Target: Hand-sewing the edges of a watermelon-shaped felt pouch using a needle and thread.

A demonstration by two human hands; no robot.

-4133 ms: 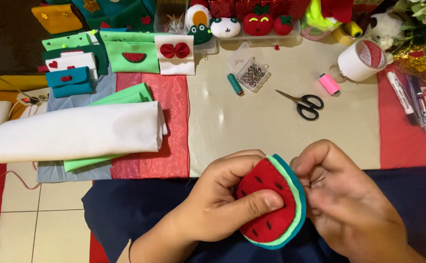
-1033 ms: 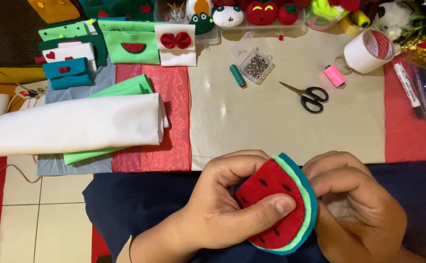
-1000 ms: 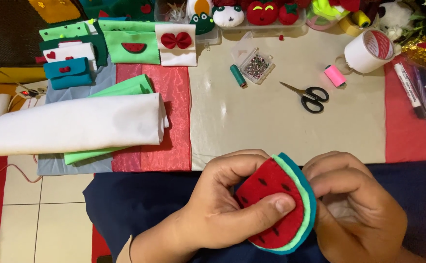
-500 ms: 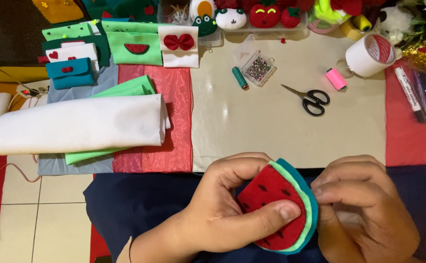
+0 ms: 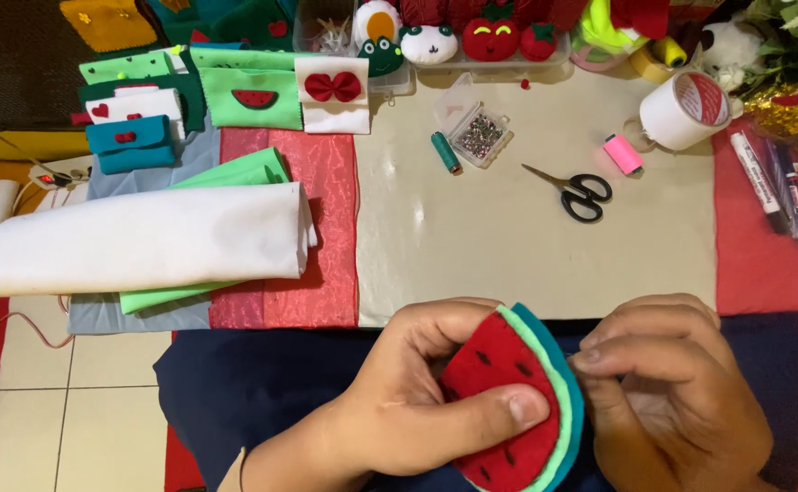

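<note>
Left hand closed on felt watermelon slice, thumb across red face. Right hand pinched shut at teal rim. Scissors well apart.

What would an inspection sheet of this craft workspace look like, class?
Surface: beige table mat over red cloth.
Job's things: felt watermelon slice, red face with dark seeds, green rims.
Clutter: scissors, pin box, pink thread spool, tape roll, white felt roll.
Grippers: left hand grips the slice; right hand pinches at its rim.
Cables: thin red wire at left.
Surroundings: tiled floor.
</note>
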